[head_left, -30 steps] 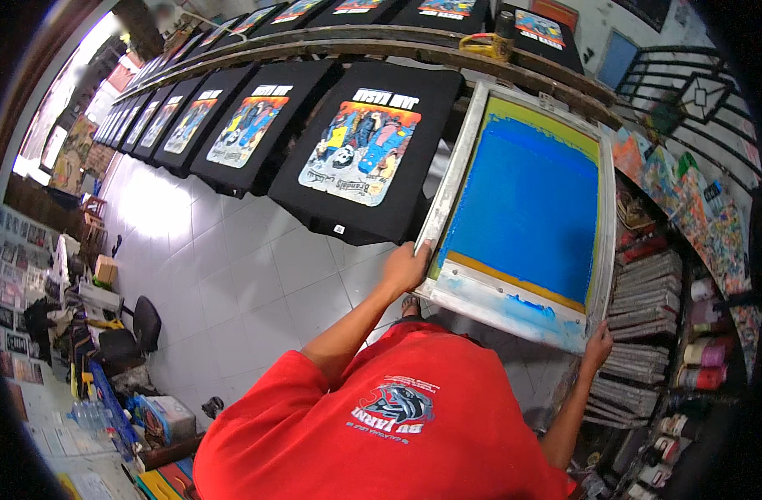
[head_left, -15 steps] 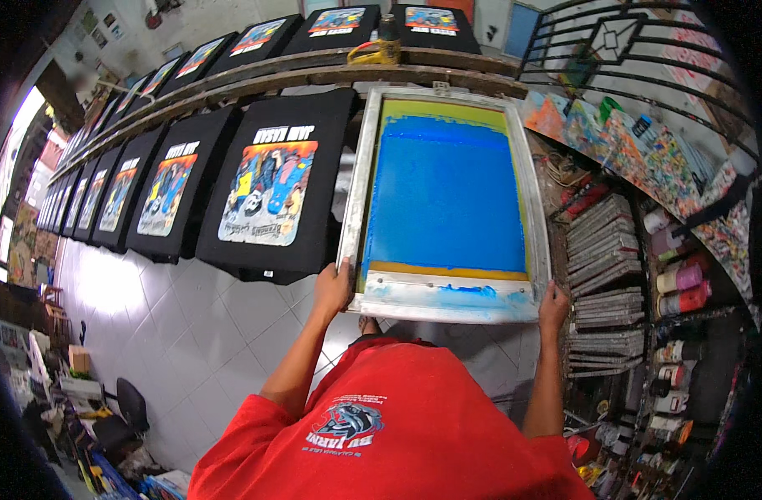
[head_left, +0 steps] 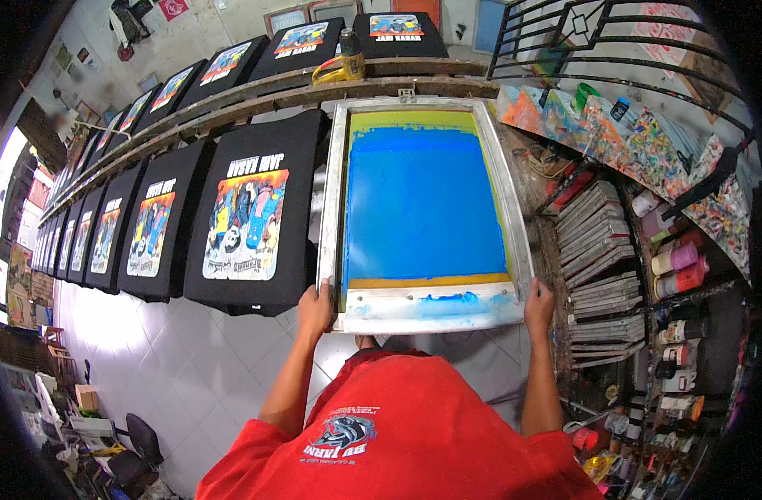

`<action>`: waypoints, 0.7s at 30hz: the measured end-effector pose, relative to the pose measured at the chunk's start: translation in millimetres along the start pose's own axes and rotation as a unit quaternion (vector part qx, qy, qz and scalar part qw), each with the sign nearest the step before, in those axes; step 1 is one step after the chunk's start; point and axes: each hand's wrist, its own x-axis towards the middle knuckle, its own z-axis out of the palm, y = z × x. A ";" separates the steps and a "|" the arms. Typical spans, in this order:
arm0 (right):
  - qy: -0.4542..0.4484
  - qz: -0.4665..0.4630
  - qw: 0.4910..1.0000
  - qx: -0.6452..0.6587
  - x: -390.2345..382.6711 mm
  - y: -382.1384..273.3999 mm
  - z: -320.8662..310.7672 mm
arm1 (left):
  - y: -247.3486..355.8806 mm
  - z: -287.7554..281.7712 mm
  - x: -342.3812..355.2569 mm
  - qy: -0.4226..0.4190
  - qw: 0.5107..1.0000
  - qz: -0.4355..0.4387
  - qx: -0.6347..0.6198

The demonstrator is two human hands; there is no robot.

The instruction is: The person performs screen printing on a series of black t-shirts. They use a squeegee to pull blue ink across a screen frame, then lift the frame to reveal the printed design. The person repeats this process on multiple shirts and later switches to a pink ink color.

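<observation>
A white-framed printing screen (head_left: 424, 208) with a blue inked surface and a yellow-green border lies level before me, its far end at the wooden rail. My left hand (head_left: 315, 308) is closed on the frame's lower left side; my right hand (head_left: 537, 307) grips its lower right side. Just left of the screen is a platen with a black T-shirt (head_left: 218, 146) bearing a colorful print, in a row of several similar shirts. My red shirt (head_left: 414, 433) fills the lower middle.
Wooden rails (head_left: 435, 87) run behind the screen, bearing a yellow-and-black heat gun (head_left: 335, 68). A second row of shirts stands beyond. At right are stacked boards (head_left: 597, 233), ink containers (head_left: 681, 275) and a black metal railing (head_left: 602, 58). A tiled floor (head_left: 172, 375) and chair (head_left: 143, 437) are below left.
The view has turned, levelling the screen in the picture and shifting it leftward along with both my hands. My grip on the frame is unchanged.
</observation>
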 end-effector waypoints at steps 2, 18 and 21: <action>0.031 -0.023 0.999 0.022 -7.2 -9.8 5.7 | 5.2 -4.5 1.4 0.007 1.000 0.005 0.023; 0.005 0.074 0.995 0.069 -2.8 14.5 20.1 | -21.9 26.7 8.1 -0.015 0.995 0.008 -0.098; -0.020 0.045 0.993 0.110 4.9 41.5 25.9 | -13.5 16.3 9.7 -0.078 0.978 0.015 -0.193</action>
